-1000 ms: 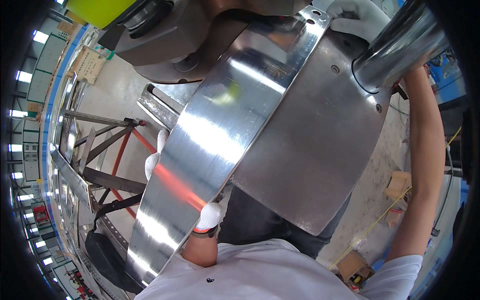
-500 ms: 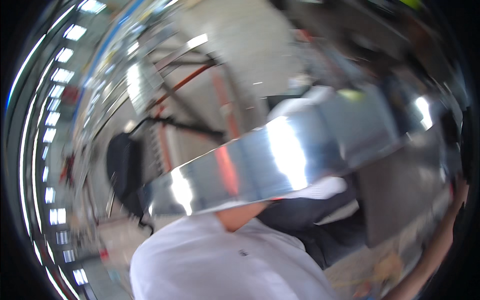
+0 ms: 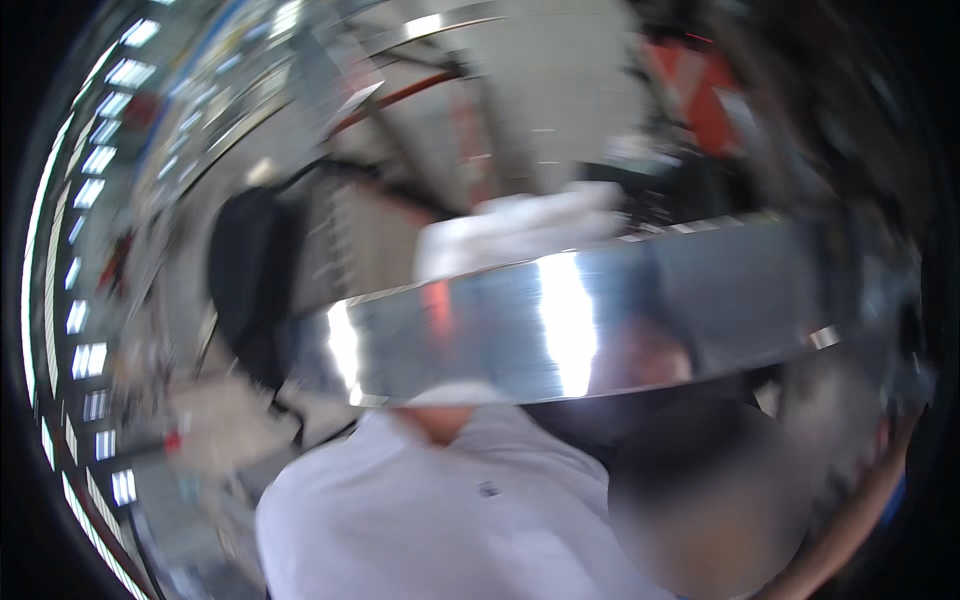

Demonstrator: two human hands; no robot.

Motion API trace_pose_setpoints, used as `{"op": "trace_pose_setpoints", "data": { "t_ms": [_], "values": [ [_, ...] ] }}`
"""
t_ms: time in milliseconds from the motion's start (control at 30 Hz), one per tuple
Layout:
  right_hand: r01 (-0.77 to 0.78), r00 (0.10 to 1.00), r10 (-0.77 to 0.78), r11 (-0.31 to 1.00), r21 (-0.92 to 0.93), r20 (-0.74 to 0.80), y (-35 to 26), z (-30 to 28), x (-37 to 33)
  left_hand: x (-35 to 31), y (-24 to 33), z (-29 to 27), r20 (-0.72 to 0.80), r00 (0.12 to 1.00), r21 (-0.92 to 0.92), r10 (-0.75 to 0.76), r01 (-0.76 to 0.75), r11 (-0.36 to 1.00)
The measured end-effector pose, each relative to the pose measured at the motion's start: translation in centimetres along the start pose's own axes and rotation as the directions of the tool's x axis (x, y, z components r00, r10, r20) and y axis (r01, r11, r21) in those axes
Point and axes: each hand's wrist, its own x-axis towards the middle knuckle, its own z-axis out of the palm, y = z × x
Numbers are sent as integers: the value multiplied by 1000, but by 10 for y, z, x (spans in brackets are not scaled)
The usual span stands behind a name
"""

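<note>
Long glossy strip (image 3: 620, 318), prob. stl.

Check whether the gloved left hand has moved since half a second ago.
Yes: judged against the black bag, the left hand, though blurred, has shifted leftward in the view, nearer the bag.

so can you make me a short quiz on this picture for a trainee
1. Multiple choice: what colour is the glove on the left hand? a) red b) white c) blue
2. True or false: the black bag-like thing is on the right side of the picture.
3. Short answer: what on the metal strip shows that its surface is shiny?

Key:
1. b
2. False; it is on the left side.
3. Bright white streaks of reflected light.
</note>
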Motion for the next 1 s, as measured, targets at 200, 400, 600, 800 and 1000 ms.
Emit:
{"op": "trace_pose_setpoints", "data": {
  "t_ms": [200,400,600,800,1000],
  "values": [
    [135,989,-136,991,-17,-51,-26,11,10,7,-29,-147,-348,938,184,-17,86,979],
    [141,989,-143,988,-59,-44,-18,0,-25,78,-23,-90,252,942,-944,223,188,270],
    [136,991,-136,990,29,-11,-8,2,-24,82,-13,-86,328,939,-920,100,294,259],
    [-79,995,77,997,-25,-58,-86,-8,-40,81,41,-38,258,934,-933,-248,308,187],
    [-81,996,85,992,101,-32,-73,-5,-38,77,41,-60,204,932,-919,-300,288,269]
  ]
}}
